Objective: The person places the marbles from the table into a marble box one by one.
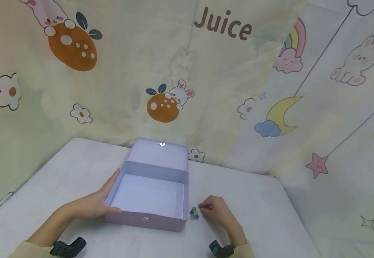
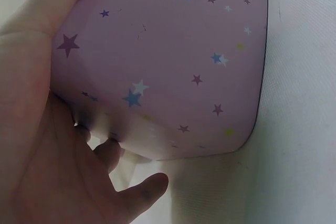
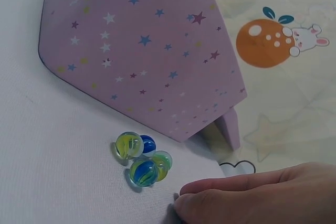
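A pale lilac metal box [image 1: 145, 223] with printed stars stands on the white table, its hinged lid [image 1: 158, 154] tipped back and its inside bare. My left hand [image 1: 91, 204] grips the box's left side, the thumb at the front corner and the fingers spread along the side wall. Several glass marbles [image 3: 143, 171], clear with blue, green and yellow swirls, lie clustered beside the box's right wall. Just right of them is my right hand [image 1: 217, 211], thumb and index finger drawn together low over the table. Whether a marble is between those fingertips is hidden.
The white tabletop [image 1: 254, 200] extends to both sides of the box. Behind it hangs a cloth backdrop [image 1: 119, 71] printed with rabbits, oranges and flowers. Dark wrist devices [image 1: 67, 247] sit at both sleeves.
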`<state>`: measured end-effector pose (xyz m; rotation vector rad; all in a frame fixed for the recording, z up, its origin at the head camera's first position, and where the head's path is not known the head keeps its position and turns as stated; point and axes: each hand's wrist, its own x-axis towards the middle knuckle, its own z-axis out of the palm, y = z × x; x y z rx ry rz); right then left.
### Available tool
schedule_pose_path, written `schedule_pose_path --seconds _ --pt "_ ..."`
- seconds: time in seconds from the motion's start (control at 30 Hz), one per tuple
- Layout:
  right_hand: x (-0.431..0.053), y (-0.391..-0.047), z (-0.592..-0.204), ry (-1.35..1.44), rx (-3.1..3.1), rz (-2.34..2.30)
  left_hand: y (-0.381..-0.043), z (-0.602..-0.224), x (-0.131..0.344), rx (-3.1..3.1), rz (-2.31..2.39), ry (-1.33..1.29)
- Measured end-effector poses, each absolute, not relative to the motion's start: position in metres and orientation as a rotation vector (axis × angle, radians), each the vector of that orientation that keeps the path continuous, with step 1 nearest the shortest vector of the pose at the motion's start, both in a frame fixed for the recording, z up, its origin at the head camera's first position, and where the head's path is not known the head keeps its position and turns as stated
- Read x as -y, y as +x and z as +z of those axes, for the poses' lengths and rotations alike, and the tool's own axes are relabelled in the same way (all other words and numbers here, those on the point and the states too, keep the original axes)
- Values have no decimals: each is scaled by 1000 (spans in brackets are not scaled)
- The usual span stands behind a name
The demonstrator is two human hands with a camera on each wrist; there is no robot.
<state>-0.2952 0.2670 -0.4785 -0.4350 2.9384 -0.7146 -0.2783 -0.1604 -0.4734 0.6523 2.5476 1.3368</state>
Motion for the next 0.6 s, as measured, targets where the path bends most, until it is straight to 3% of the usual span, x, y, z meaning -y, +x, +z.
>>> schedule_pose_path --seconds 0.6 --pt "-268 -297 -479 -460 -2937 -740 -277 -473 160 -2580 1309 688"
